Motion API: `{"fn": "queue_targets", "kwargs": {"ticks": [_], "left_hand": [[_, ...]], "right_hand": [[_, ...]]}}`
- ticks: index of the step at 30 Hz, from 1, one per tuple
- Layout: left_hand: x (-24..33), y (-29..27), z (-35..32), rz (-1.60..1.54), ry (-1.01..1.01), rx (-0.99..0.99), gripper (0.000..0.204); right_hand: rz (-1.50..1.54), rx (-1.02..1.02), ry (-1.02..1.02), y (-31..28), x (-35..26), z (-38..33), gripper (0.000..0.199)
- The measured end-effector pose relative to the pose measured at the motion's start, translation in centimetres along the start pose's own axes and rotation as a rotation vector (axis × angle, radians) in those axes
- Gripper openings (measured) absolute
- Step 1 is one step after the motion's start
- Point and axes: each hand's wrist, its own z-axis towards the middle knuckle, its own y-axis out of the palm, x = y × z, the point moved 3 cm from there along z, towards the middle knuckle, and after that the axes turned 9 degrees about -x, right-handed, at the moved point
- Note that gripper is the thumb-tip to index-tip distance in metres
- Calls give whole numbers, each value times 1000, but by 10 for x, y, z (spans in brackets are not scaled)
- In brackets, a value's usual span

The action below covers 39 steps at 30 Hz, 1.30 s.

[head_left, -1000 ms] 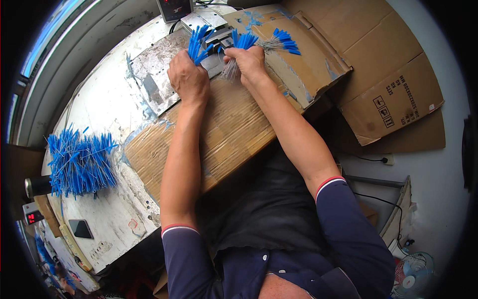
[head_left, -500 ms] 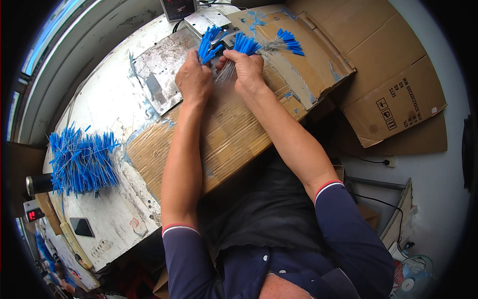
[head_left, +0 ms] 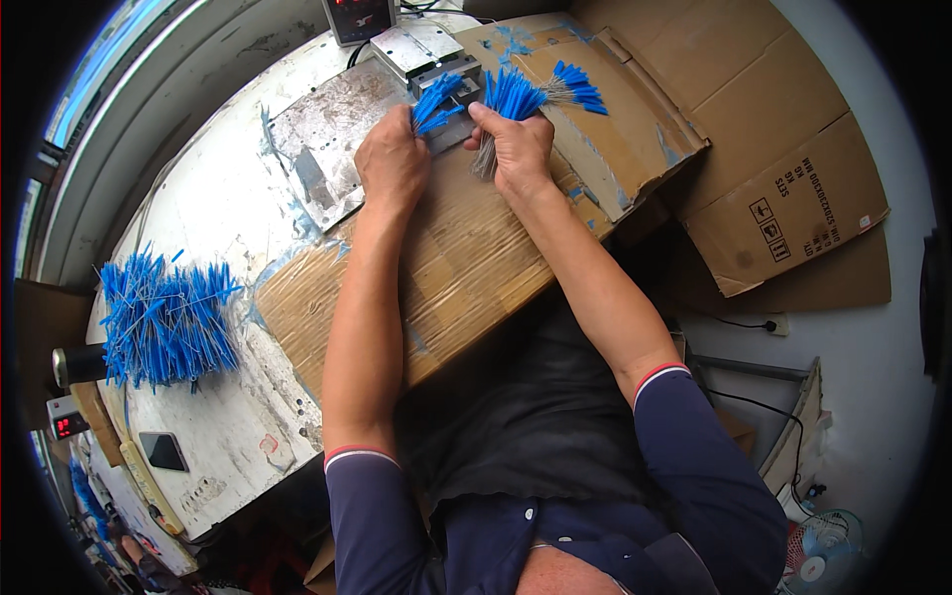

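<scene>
My left hand (head_left: 393, 157) is closed around a small bunch of blue-tipped wires (head_left: 436, 103), their blue ends fanning out past the fingers. Just to its right, my right hand (head_left: 516, 149) grips a thicker bunch of blue-tipped thin wires (head_left: 512, 95), blue ends up and pale stems hanging below the thumb. A narrow gap separates the two hands. Behind them stands a metal block fixture (head_left: 421, 58) on a worn metal plate (head_left: 332, 129). Another small blue-tipped bundle (head_left: 577, 89) lies on the cardboard beyond my right hand.
A large heap of blue-tipped wires (head_left: 169, 319) lies at the left of the white table (head_left: 223, 188), near a phone (head_left: 164, 451) and a dark cylinder (head_left: 77, 366). Taped cardboard (head_left: 456, 278) covers the near edge. An open carton (head_left: 783, 218) stands right; a display box (head_left: 359, 18) sits behind.
My right hand has moved right with its bunch, away from the left hand. The left hand has shifted slightly right and down, leaving the metal fixture more exposed.
</scene>
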Motion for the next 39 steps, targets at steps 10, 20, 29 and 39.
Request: {"fn": "queue_targets", "kwargs": {"ticks": [10,20,29,39], "left_hand": [[-6,1,1,-56,-55,199,13],[-12,-5,0,-240,-72,417,11],[-22,-6,2,-567,-211,314,12],[-12,-8,1,-415,-134,414,4]], "right_hand": [[22,-172,85,-10,-2,-8,19],[-7,-220,139,-5,-4,0,17],[-326,-103,188,-1,-2,7,10],[-418,-36,123,6,6,18,10]]}}
